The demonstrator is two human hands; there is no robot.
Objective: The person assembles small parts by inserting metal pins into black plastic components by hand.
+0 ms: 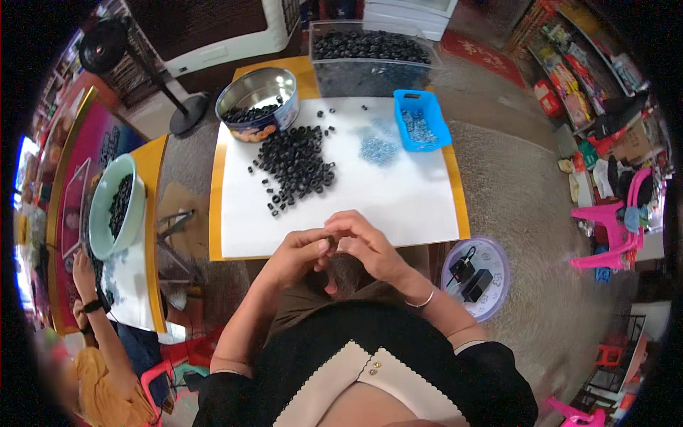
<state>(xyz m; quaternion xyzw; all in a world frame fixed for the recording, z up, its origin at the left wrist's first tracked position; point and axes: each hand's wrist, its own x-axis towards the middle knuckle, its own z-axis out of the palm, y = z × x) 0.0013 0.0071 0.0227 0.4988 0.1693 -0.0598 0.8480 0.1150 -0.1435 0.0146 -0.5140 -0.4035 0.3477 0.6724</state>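
Note:
My left hand (302, 255) and my right hand (368, 248) meet over the near edge of the white-topped table (384, 206). The left fingers are curled in a pinch, the thumb against the forefinger. The right fingertips bend in to touch the left ones. Whatever lies between them is too small and covered to make out. Just beyond my hands spreads a pile of small black ring-shaped parts (295, 165). To its right lies a loose patch of tiny, shiny pale-blue pieces (379, 151).
At the back stand a round tin (286, 80), a clear bin (356, 78) of black parts and a blue basket (442, 134). A lilac tub (504, 274) sits right of the table. Leftward, another person (107, 363) works beside a pale green bowl (99, 238).

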